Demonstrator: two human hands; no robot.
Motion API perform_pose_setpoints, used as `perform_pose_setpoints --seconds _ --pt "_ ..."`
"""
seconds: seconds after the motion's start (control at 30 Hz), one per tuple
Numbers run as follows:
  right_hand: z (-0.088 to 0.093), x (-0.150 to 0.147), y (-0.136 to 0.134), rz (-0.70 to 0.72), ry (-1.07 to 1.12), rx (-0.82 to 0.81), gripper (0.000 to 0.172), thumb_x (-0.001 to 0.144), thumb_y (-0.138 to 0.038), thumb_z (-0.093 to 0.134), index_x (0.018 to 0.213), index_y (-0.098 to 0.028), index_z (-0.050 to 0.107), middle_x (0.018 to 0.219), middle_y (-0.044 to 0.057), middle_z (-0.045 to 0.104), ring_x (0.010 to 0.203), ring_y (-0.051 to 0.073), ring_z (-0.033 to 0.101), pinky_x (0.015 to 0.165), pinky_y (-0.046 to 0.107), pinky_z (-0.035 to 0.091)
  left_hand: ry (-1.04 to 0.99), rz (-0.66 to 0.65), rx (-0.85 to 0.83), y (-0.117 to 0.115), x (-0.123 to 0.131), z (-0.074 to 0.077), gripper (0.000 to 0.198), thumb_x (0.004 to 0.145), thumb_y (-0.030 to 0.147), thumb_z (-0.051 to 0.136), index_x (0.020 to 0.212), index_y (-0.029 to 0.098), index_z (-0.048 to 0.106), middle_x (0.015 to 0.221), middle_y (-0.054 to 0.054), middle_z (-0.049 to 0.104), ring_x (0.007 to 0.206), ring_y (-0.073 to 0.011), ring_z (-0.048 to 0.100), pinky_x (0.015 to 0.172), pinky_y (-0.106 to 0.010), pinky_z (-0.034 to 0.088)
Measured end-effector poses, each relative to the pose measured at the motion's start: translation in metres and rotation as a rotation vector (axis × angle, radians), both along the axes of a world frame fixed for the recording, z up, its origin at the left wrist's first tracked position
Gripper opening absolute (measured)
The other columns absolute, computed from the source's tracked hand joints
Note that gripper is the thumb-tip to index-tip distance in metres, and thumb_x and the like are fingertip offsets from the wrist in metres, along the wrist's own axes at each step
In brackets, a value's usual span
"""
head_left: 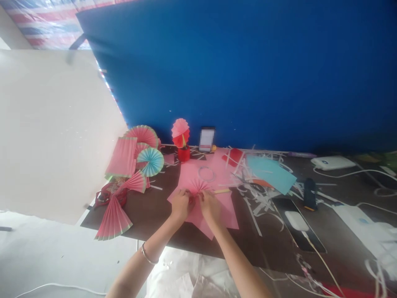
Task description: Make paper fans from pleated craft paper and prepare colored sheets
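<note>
Between my two hands is a small pink pleated paper fan [198, 186], its folds spreading away from me. My left hand [181, 203] pinches the fan's gathered base from the left. From the right, my right hand [209, 203] grips the same base with curled fingers. Pink paper sheets [228, 213] lie under both hands. A thin pale ring [206, 174] rests on the paper just beyond the fan. Beside my right hand is a short yellowish stick [221, 191]. The exact fingertip contact is partly hidden by the hands.
Finished pleated fans, one of them blue [150, 162], crowd the table's left side. A red pot [184, 154] with a paper flower stands at the back near a propped phone [207, 139]. Rightward lie white paper strips [263, 203], scissors [256, 188], blue paper [274, 171] and a dark phone [313, 240].
</note>
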State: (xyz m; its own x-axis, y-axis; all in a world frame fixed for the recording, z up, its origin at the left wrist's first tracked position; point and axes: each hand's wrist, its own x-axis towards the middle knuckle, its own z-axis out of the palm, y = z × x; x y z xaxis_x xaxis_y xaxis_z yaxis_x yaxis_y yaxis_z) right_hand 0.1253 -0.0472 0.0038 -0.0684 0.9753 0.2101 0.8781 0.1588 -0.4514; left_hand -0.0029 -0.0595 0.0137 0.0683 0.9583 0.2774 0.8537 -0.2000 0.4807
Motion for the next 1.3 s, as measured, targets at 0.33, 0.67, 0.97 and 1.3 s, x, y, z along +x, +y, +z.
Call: perform_pose_setpoints --seconds 0.33,0.67,0.97,1.3 --pt "0.008 -0.008 0.001 -0.062 0.026 -0.034 0.023 0.082 -0.016 0.035 0.075 -0.017 0.057 0.076 0.007 0.062 0.074 0.018 0.055 0.068 0.028 0.036 0.022 -0.002 -0.021 -0.007 0.005 0.004 0.015 0.076 0.013 0.050 0.071 0.017 0.063 0.077 -0.009 0.062 0.073 -0.0210 0.055 0.055 -0.028 0.039" --pt "-0.001 -0.008 0.003 -0.075 0.090 -0.040 0.023 0.084 -0.019 0.036 0.082 -0.017 0.058 0.084 0.007 0.063 0.078 0.018 0.056 0.069 0.026 0.037 0.003 -0.002 -0.089 -0.011 0.008 -0.005 0.017 0.076 0.012 0.047 0.072 0.019 0.062 0.080 -0.009 0.061 0.073 -0.0211 0.057 0.059 -0.030 0.041" --pt "-0.006 0.002 0.005 0.031 0.136 0.018 0.024 0.083 -0.017 0.037 0.079 -0.018 0.060 0.083 0.007 0.063 0.081 0.020 0.056 0.075 0.030 0.040 0.155 0.046 -0.317 0.006 0.000 0.032 0.019 0.080 0.029 0.046 0.086 0.018 0.060 0.089 -0.006 0.061 0.075 -0.0174 0.059 0.060 -0.026 0.041" --pt "-0.008 0.015 0.004 0.078 0.210 0.032 0.024 0.079 -0.011 0.039 0.089 -0.017 0.060 0.092 0.008 0.063 0.090 0.020 0.055 0.079 0.031 0.043 0.323 -0.119 -0.339 0.029 0.013 0.037 0.019 0.082 0.022 0.042 0.094 0.019 0.056 0.096 -0.007 0.060 0.084 -0.0195 0.059 0.065 -0.028 0.042"
